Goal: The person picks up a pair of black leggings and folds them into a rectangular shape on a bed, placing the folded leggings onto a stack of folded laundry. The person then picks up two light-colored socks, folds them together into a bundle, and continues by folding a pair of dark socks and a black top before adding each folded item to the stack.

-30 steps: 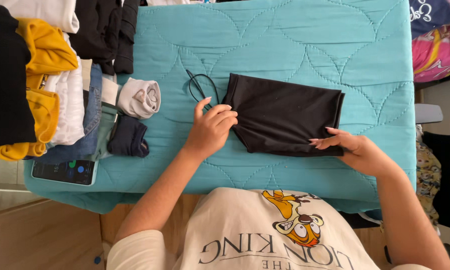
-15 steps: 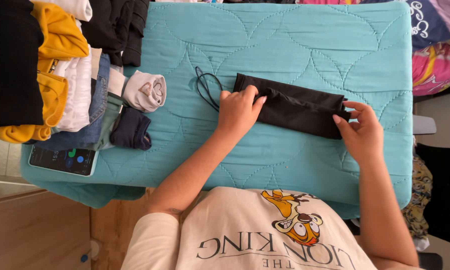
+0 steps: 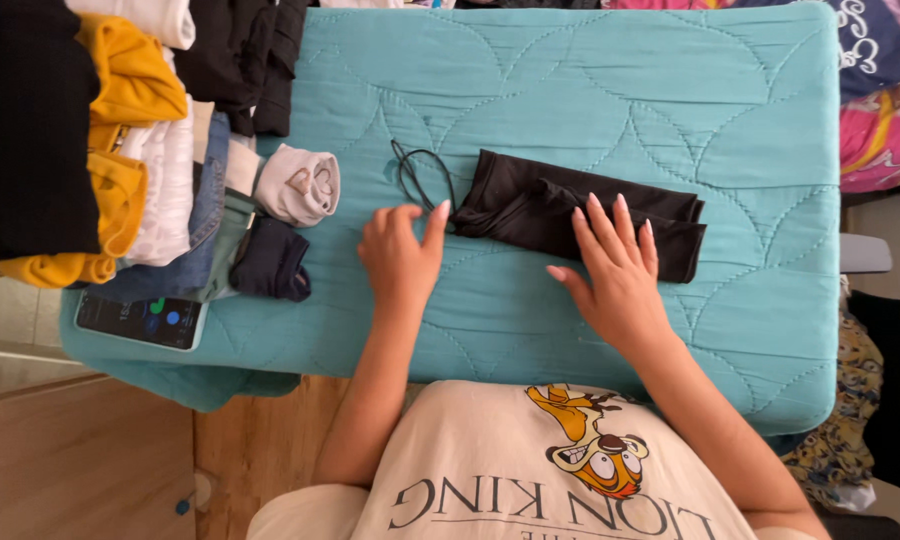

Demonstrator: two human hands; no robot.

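While the right hand [image 3: 615,265] flattens the black garment [image 3: 530,205], rolled socks [image 3: 295,185] lie left.

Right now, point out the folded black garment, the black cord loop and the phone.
folded black garment [image 3: 515,205], head view, on its bare left half beside the right hand.
black cord loop [image 3: 411,170], head view, on the loop's left strand.
phone [image 3: 135,320], head view, middle of its dark screen.

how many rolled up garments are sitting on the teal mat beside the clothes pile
2: a pale rolled bundle at the pile's edge, and a dark navy rolled bundle just below it, left of the left hand. Others may be hidden within the clothes pile.
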